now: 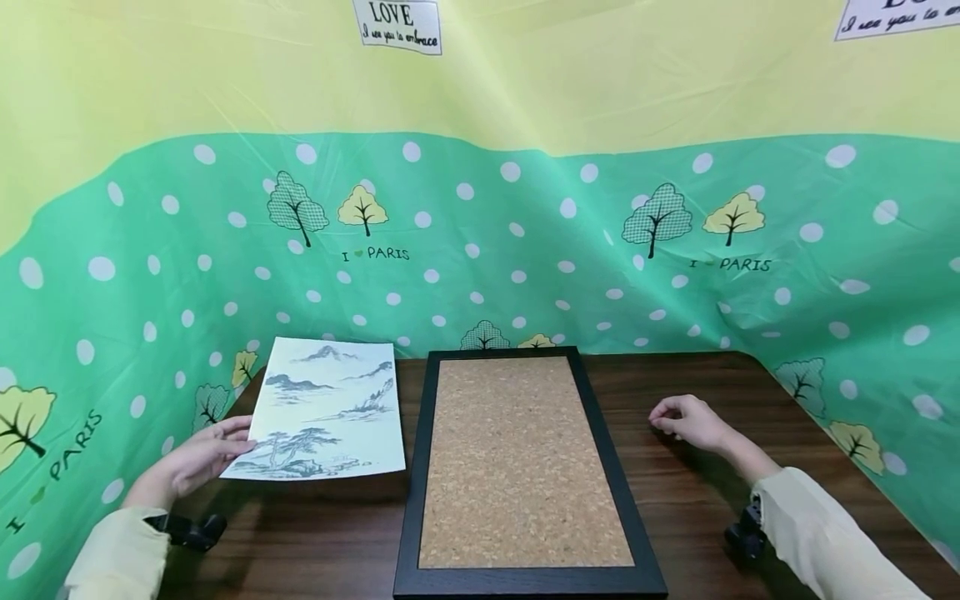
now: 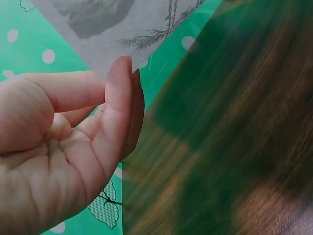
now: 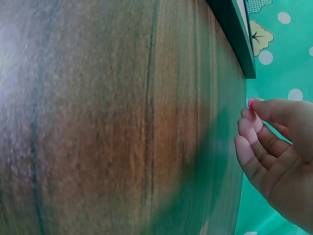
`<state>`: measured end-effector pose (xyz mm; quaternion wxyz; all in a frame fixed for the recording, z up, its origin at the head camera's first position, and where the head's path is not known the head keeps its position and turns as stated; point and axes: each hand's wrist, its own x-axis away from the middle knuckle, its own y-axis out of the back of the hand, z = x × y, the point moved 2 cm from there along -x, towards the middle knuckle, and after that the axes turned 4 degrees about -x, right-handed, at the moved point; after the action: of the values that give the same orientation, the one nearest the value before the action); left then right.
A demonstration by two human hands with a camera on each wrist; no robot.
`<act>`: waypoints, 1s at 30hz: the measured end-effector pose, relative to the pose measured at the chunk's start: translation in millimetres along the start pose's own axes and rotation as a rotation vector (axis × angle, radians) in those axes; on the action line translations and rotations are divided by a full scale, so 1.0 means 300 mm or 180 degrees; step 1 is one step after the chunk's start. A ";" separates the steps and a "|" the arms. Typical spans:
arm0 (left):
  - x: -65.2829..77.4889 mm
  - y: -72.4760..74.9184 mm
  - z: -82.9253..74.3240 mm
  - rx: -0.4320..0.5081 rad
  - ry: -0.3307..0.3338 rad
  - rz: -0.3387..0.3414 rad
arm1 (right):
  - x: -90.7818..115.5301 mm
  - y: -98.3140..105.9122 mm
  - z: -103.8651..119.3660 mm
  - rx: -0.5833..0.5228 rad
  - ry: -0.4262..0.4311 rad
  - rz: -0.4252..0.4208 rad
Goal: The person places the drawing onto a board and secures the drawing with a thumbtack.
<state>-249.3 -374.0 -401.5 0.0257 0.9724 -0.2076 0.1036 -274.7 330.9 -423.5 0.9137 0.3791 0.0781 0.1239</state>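
Observation:
A white sheet of paper (image 1: 330,408) with a grey ink landscape of mountains and pines is raised over the table's left side. My left hand (image 1: 198,462) pinches it by its lower left edge; the left wrist view shows the sheet's corner (image 2: 98,54) between thumb and fingers. To the right of the sheet, a cork board (image 1: 521,467) in a black frame lies flat. Beyond the board's right side, my right hand (image 1: 693,423) is held above the table. Its thumb and index finger pinch a small pink thing (image 3: 251,104), mostly hidden, like a pushpin's head.
The dark wooden table (image 1: 315,542) carries the board at its middle. A green and yellow cloth (image 1: 517,225) with dots and trees hangs behind and along both sides. A black wrist strap device (image 1: 191,531) sits on the left wrist, another (image 1: 746,533) on the right.

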 end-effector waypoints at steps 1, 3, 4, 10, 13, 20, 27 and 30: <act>-0.001 -0.003 -0.004 -0.0020 0.0004 -0.0020 | 0.001 0.001 0.000 0.0004 0.0000 -0.0003; -0.004 -0.009 -0.014 -0.0060 0.0028 -0.0063 | 0.002 0.002 -0.002 0.0007 -0.0008 -0.0009; -0.006 -0.013 -0.019 -0.0092 0.0013 -0.0069 | 0.003 0.002 -0.004 0.0009 -0.0010 -0.0011; -0.022 -0.042 -0.049 -0.0118 -0.0119 0.0016 | 0.003 0.004 -0.012 0.0012 -0.0004 -0.0027; -0.031 -0.063 -0.063 -0.0021 -0.0114 0.0095 | 0.003 0.005 -0.012 0.0004 -0.0004 -0.0023; -0.077 -0.132 -0.084 -0.0108 -0.0053 0.0091 | -0.008 0.019 -0.013 0.0036 0.0032 0.0008; -0.135 -0.198 -0.086 -0.0173 -0.0028 0.0092 | -0.020 0.021 -0.011 0.0052 0.0005 0.0029; -0.164 -0.233 -0.087 -0.0142 -0.0011 0.0062 | -0.020 0.023 -0.009 0.0066 -0.0015 0.0019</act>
<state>-269.6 -288.3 -386.8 0.0460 0.9697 -0.2194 0.0974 -282.2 335.8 -420.3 0.9095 0.3890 0.0761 0.1249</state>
